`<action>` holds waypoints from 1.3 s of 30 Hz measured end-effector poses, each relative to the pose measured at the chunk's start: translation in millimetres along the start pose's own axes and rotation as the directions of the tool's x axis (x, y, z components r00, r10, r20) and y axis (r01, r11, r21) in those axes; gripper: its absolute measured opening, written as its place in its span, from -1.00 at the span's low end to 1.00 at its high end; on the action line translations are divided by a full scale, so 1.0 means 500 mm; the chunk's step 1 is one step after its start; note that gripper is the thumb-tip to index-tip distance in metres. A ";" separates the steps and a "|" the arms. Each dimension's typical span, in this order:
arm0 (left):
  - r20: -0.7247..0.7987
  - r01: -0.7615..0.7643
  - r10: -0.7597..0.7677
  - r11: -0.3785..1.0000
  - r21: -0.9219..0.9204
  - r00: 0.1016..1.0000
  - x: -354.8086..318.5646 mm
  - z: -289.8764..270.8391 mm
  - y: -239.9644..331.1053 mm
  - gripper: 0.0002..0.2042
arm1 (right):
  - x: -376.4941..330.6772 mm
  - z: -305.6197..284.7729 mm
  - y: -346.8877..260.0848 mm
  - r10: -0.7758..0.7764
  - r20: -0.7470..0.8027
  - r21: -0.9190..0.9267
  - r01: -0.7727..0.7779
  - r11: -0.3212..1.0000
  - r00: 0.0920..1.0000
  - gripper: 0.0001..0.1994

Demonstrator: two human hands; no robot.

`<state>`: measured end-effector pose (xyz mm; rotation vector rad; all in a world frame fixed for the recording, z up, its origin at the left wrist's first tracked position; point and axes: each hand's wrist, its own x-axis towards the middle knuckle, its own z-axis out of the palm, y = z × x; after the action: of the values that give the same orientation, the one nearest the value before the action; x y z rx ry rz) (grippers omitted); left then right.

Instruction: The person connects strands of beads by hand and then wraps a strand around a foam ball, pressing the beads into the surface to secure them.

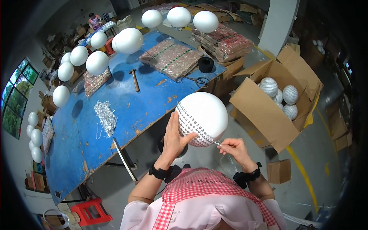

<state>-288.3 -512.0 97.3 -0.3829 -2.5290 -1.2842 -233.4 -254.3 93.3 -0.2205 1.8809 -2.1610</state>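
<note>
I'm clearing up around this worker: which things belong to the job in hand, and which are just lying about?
Seem to belong:
white ball under left hand
bead string around it, pinched by right hand
silver bead pile
beaded balls in open box

Probably lying about:
hammer
small cardboard box

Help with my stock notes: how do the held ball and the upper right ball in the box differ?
The held ball is partly beaded, with a large bare white area; the boxed ball looks silvery across its visible side. The held ball is outside the box, while the boxed ball lies inside it. Both are round.
</note>
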 end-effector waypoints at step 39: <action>0.032 0.143 -0.144 0.990 0.008 0.989 0.005 -0.003 0.017 0.05 | 0.003 -0.001 -0.008 0.012 -0.019 -0.043 -0.012 0.999 1.000 -0.88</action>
<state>-287.6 -508.2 105.3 -0.2252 -2.6281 -1.3315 -235.6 -253.9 97.0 -0.1978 1.9353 -2.1236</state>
